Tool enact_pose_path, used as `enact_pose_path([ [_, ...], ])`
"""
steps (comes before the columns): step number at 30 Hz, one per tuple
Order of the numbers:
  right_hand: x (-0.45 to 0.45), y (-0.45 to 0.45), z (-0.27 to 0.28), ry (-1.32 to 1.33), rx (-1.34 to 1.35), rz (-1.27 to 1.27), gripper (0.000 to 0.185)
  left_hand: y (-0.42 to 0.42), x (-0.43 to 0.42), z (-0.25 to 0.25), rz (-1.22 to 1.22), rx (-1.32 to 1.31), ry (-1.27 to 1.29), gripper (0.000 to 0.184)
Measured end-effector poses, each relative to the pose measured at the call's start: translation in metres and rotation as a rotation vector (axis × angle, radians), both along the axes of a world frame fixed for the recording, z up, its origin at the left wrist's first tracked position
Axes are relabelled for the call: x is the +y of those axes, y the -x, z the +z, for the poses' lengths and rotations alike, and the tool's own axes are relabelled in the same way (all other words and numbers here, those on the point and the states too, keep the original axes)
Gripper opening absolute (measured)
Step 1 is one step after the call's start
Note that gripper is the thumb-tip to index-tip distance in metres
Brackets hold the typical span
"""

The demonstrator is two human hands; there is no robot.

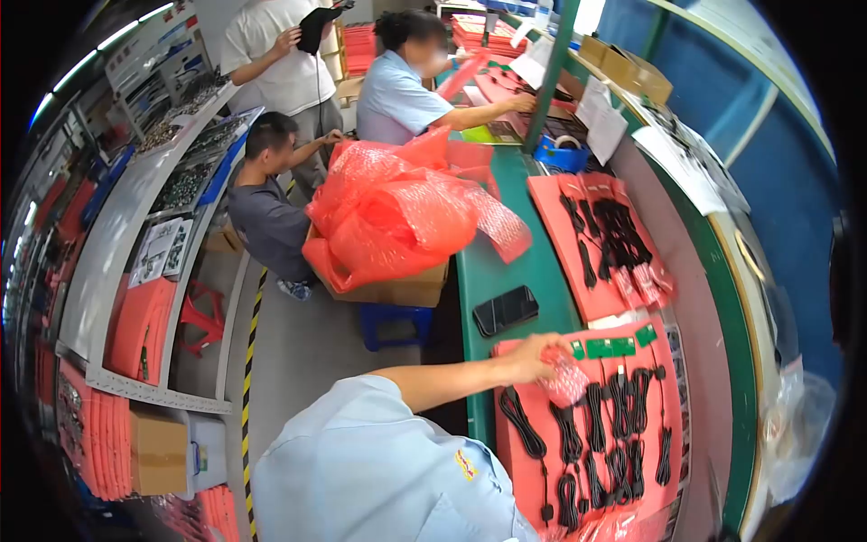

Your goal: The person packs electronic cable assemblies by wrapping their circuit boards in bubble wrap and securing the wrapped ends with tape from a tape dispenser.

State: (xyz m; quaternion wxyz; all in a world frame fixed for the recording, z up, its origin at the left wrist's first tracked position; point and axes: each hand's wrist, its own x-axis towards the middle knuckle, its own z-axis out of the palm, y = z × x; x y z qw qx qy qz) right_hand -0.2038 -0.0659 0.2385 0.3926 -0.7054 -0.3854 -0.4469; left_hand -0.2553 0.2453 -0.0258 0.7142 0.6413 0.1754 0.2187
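Observation:
My left hand reaches across from the light blue sleeve, its fingers closed on a small pink bubble-wrap bundle. What the wrap contains cannot be made out. Beneath it lies a pink foam sheet carrying several coiled black cables. Small green circuit boards lie in a row along the sheet's far side, just beyond the hand. A black phone rests on the green bench to the left of the hand. My right hand is out of view.
Another pink sheet with black cables and wrapped pieces lies farther along the bench. A carton with a heap of red bubble wrap stands at left, above a blue stool. Several other people are beyond; shelving lines the left.

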Motion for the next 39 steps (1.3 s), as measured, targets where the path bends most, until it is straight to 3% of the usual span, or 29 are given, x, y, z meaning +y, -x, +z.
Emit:
enact_pose_path([
  [1, 0.05, 0.001, 0.008, 0.103, 0.087, 0.281, 0.018, -0.002, 0.004, -0.002, -0.053, -0.006, 0.085, 0.044],
  [3, 0.128, 0.001, 0.013, 0.219, 0.173, 0.314, 0.016, -0.006, 0.009, -0.01, -0.083, -0.091, 0.072, 0.043],
  [5, 0.192, -0.036, -0.009, 0.298, 0.586, 0.402, 0.011, -0.01, 0.013, -0.025, -0.111, -0.141, 0.106, 0.043],
  [7, 0.278, -0.047, -0.013, 0.414, 0.497, 0.545, 0.014, -0.01, 0.024, -0.032, -0.162, -0.191, 0.152, 0.044],
  [10, 0.384, -0.081, -0.047, 0.523, 0.635, 0.711, 0.019, -0.007, 0.026, -0.034, -0.167, -0.092, 0.058, 0.044],
  [13, 0.469, -0.108, -0.102, 0.497, 0.848, 0.872, 0.02, -0.009, 0.023, -0.055, -0.204, -0.187, 0.09, 0.045],
  [15, 0.519, -0.119, -0.141, 0.51, 0.893, 0.846, 0.02, -0.004, 0.032, -0.059, -0.21, -0.229, 0.094, 0.045],
  [17, 0.562, -0.12, -0.18, 0.537, 0.907, 0.741, 0.018, 0.007, 0.038, -0.042, -0.331, -0.074, 0.383, 0.047],
  [18, 0.581, -0.121, -0.198, 0.565, 0.916, 0.639, 0.016, 0.006, 0.04, -0.047, -0.333, -0.071, 0.382, 0.047],
  [21, 0.623, -0.12, -0.251, 0.548, 0.769, 0.566, 0.018, 0.005, 0.042, -0.067, -0.366, -0.101, 0.319, 0.054],
  [23, 0.648, -0.12, -0.291, 0.544, 0.701, 0.543, 0.02, 0.008, 0.045, -0.071, -0.342, -0.025, 0.107, 0.058],
  [26, 0.68, -0.138, -0.348, 0.601, 0.311, 0.6, 0.027, 0.004, 0.037, -0.087, -0.302, -0.063, 0.224, 0.047],
  [27, 0.688, -0.139, -0.358, 0.599, 0.312, 0.629, 0.027, -0.004, 0.029, -0.102, -0.275, -0.055, 0.219, 0.047],
  [29, 0.698, -0.141, -0.381, 0.69, 0.362, 0.626, 0.039, -0.021, 0.017, -0.128, -0.485, -0.388, 0.752, 0.102],
  [33, 0.713, -0.163, -0.432, 0.689, 0.245, 0.762, 0.033, -0.021, 0.048, -0.144, -0.369, -0.348, 0.55, 0.085],
  [35, 0.706, -0.171, -0.438, 0.781, 0.276, 0.699, 0.035, -0.023, 0.059, -0.143, -0.335, -0.326, 0.416, 0.073],
  [37, 0.7, -0.174, -0.422, 0.822, 0.289, 0.655, 0.037, -0.023, 0.06, -0.136, -0.318, -0.306, 0.293, 0.062],
  [39, 0.683, -0.167, -0.363, 1.023, 0.433, 0.624, 0.036, -0.019, 0.052, -0.125, -0.318, -0.284, 0.179, 0.052],
])
